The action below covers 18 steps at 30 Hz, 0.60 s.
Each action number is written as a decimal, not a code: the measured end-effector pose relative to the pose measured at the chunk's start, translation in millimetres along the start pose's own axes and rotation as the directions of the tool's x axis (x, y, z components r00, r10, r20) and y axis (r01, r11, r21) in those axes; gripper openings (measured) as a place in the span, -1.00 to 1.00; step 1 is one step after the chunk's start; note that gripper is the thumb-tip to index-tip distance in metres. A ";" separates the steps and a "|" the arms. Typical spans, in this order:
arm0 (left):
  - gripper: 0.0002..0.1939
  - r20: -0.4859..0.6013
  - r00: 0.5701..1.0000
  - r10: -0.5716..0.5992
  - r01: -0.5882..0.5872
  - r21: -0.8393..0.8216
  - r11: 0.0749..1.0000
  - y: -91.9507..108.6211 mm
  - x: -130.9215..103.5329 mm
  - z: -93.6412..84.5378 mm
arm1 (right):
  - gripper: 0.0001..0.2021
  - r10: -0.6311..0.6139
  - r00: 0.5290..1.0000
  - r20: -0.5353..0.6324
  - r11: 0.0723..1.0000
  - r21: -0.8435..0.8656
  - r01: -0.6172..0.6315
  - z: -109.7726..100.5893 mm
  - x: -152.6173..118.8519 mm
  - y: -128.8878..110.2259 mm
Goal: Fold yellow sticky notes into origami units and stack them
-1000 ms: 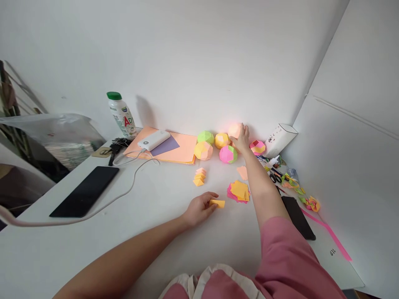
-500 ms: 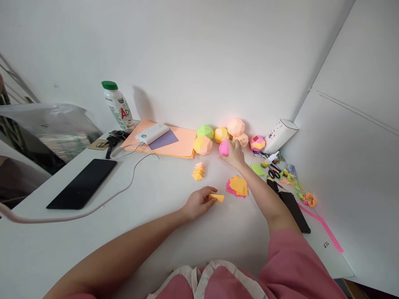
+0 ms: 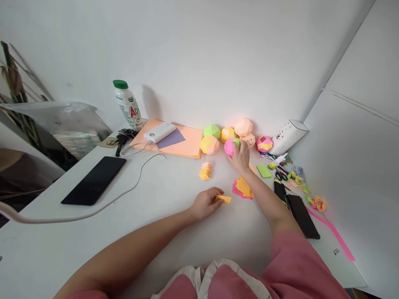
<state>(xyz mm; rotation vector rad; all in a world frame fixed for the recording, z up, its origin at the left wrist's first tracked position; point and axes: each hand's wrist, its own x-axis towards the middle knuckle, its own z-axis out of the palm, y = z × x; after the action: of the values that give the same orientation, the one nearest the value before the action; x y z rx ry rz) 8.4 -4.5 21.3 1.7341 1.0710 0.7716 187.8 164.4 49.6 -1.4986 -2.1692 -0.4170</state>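
Note:
Between the fingers and thumb of my left hand (image 3: 207,203) is a small folded yellow paper (image 3: 225,199), held low over the desk. My right hand (image 3: 240,156) is closed around the right side of a pink and green paper ball (image 3: 230,147). Around that ball stand other faceted paper balls: a yellow and peach one (image 3: 209,145), a green one (image 3: 211,131) and a peach one (image 3: 243,127). Folded yellow and peach pieces (image 3: 205,170) lie in a short row. Beside my right forearm is a stack of orange and pink paper squares (image 3: 243,187).
At the left are a black tablet (image 3: 95,180), a white cable, a power bank (image 3: 160,132) on peach sheets and a bottle (image 3: 128,106). Scissors (image 3: 281,176), a glue bottle, a black case (image 3: 303,216) and a white paper tube (image 3: 288,137) are at the right.
The view has shifted, so the desk items appear further right. More of the ball, including its green part, shows by my right hand. My left hand still holds the yellow paper.

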 end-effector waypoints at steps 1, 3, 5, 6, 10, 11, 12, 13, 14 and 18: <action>-0.79 0.001 1.000 0.001 -0.001 -0.003 1.000 -0.3 0.1 0.0 | -0.53 0.003 0.999 -0.036 1.000 0.014 -0.002 -3.0 9.3 -1.1; -0.80 0.004 1.000 -0.002 0.002 -0.005 1.000 -0.2 -0.1 -0.1 | -0.52 0.006 0.995 -0.098 0.999 0.044 -0.002 -7.6 35.0 -5.0; -0.78 0.004 1.000 -0.014 0.014 -0.005 1.000 0.7 -0.4 -0.6 | -0.49 -0.015 0.993 -0.119 0.998 0.065 0.023 -7.8 65.6 -10.6; -0.78 0.004 1.000 -0.019 0.019 -0.005 1.000 1.2 -0.6 -0.9 | -0.48 -0.028 0.993 -0.114 0.997 0.069 0.037 -5.7 80.4 -13.6; -0.80 0.000 1.000 -0.016 0.016 -0.021 1.000 2.4 -1.0 -1.5 | -0.41 0.010 0.999 -0.052 0.995 0.096 -0.005 13.1 119.5 -23.1; -0.81 -0.001 1.000 -0.012 0.012 -0.023 1.000 2.2 -0.9 -1.4 | -0.39 0.035 0.999 -0.026 0.995 0.098 -0.032 18.1 123.2 -24.3; -0.80 -0.002 1.000 -0.009 0.009 -0.021 1.000 1.8 -0.7 -1.3 | -0.38 0.054 0.998 -0.012 0.994 0.100 -0.053 22.4 124.9 -24.8; -0.80 -0.003 1.000 -0.008 0.008 -0.019 1.000 1.3 -0.4 -1.1 | -0.37 0.066 0.998 -0.007 0.993 0.102 -0.065 25.5 125.2 -24.7; -0.80 -0.005 1.000 -0.006 0.006 -0.018 1.000 0.6 -0.1 -1.0 | -0.36 0.072 0.997 -0.008 0.992 0.104 -0.071 27.5 124.5 -24.2; -0.81 -0.001 1.000 0.001 -0.001 -0.023 1.000 -2.1 0.3 -0.4 | -0.34 0.067 0.997 -0.023 0.990 0.124 -0.063 23.8 118.0 -21.0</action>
<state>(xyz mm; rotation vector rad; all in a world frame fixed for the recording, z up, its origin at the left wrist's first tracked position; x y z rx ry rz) 7.6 -3.7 19.6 1.7149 1.0579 0.7828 128.5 262.1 93.1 -1.4825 -2.0789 -0.2744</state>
